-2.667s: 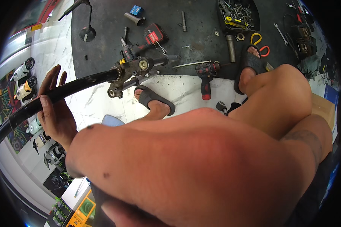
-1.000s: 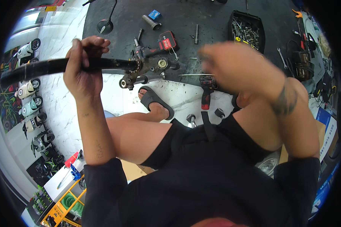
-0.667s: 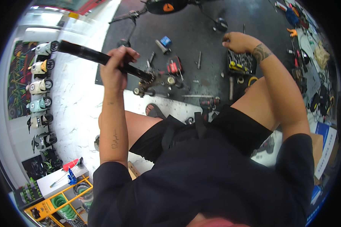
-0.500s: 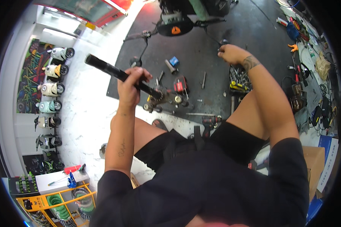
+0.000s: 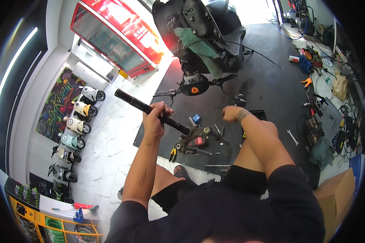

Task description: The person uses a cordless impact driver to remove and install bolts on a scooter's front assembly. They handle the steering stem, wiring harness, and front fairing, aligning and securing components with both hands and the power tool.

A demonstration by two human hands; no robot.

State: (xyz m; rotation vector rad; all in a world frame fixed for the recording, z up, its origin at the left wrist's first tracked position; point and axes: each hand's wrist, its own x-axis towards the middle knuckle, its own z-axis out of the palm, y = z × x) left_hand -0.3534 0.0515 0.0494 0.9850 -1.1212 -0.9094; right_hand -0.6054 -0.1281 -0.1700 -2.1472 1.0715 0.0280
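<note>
I sit in a scooter repair workshop: a stripped black scooter [image 5: 202, 36] stands on the dark floor mat [image 5: 267, 81], wrenches [image 5: 293, 137] and pliers [image 5: 173, 154] lie scattered, and small scooters [image 5: 75, 125] line the wall.

Left hand [image 5: 156, 117]: raised in front, fist closed around a black tube [image 5: 150, 110], forearm rising from lower centre, wrist straight. Right hand [image 5: 230, 113]: extended forward, fingers curled into a loose fist, empty as far as visible; forearm angled inward, tattooed wrist.

Brown cardboard box [image 5: 336, 190] at right; red-signed fridge [image 5: 117, 37] upper left.
</note>
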